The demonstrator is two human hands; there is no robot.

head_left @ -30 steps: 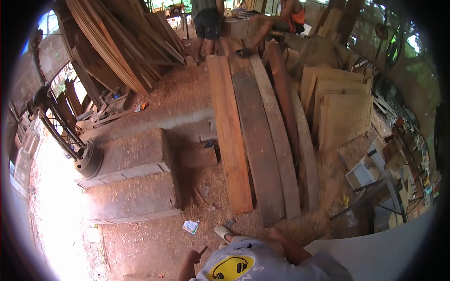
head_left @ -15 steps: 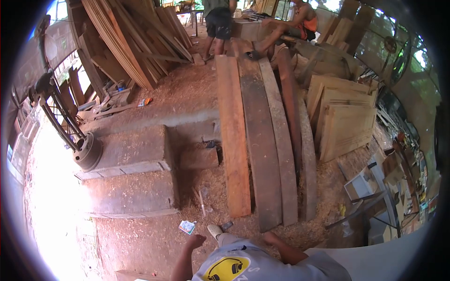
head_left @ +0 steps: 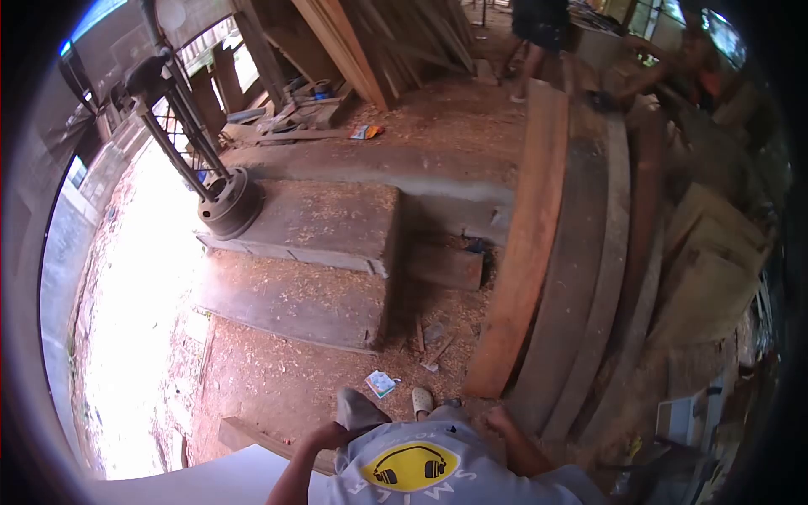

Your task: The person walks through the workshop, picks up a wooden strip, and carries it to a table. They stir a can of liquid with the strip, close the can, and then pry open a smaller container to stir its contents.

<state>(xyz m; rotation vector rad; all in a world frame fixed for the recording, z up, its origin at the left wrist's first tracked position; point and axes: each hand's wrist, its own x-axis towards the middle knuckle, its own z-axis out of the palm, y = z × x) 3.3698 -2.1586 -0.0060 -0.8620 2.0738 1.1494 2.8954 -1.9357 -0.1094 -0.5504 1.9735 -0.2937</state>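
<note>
My left hand [head_left: 330, 435] hangs low beside my bent left leg, its fingers too dark and small to make out. My right hand [head_left: 498, 417] is by my right side, overlapping the floor just below the near end of an orange-brown plank [head_left: 523, 261]; its fingers are blurred. No object shows in either hand. Beside that plank lies a wide dark plank [head_left: 566, 269], then a narrower grey one [head_left: 608, 278]. A small printed packet [head_left: 381, 384] is on the floor ahead of my feet, near my light clog [head_left: 422, 401].
Concrete steps [head_left: 295, 290] strewn with shavings stand ahead to the left, a wheel-rim stand [head_left: 230, 206] on them. Boards [head_left: 353, 50] lean at the back. Wooden panels [head_left: 707, 261] stand at right. One person [head_left: 539, 34] stands at the far end; another [head_left: 690, 71] sits nearby.
The view has turned left, so the planks and steps appear further right. My left leg has come forward, and my left hand is now back against it.
</note>
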